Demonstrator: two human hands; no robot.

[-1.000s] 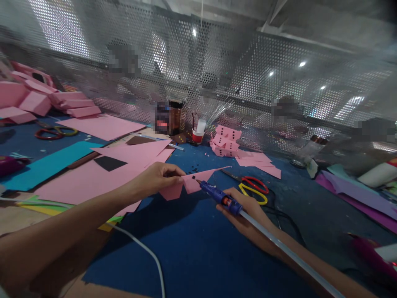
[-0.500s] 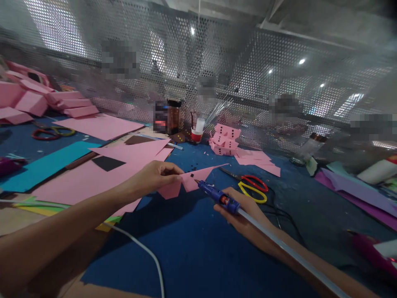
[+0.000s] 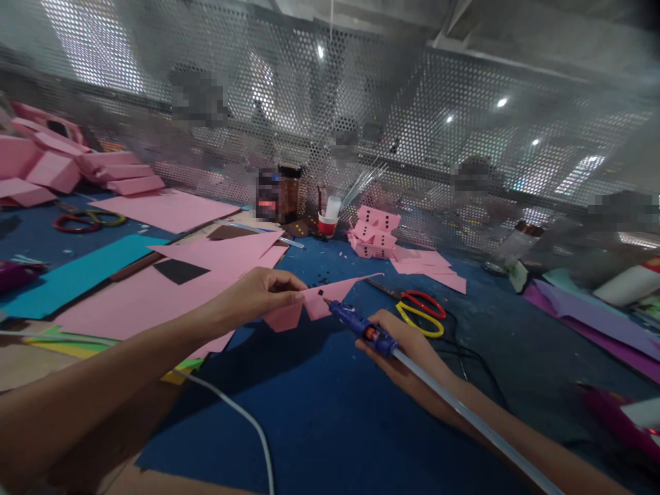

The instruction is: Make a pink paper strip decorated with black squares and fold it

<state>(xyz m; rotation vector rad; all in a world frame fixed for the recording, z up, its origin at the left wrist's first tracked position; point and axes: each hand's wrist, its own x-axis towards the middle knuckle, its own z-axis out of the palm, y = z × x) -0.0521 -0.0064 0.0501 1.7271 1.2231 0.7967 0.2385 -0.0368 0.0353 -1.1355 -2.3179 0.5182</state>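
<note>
At the centre of the frame, a pink paper piece (image 3: 335,294) is pinched at its left part by the left hand (image 3: 258,292), its long edge slanting up rightward. From lower right, a blue glue gun (image 3: 357,324) is gripped by the right hand (image 3: 405,344), its nozzle (image 3: 328,303) aimed up-left, just beside a black square (image 3: 320,293); contact cannot be told.

The bare left hand (image 3: 265,292) pinches, its wrist (image 3: 200,322) nearly straight; the bare right hand (image 3: 412,344) curls, its forearm (image 3: 518,432) slanting inward.
</note>
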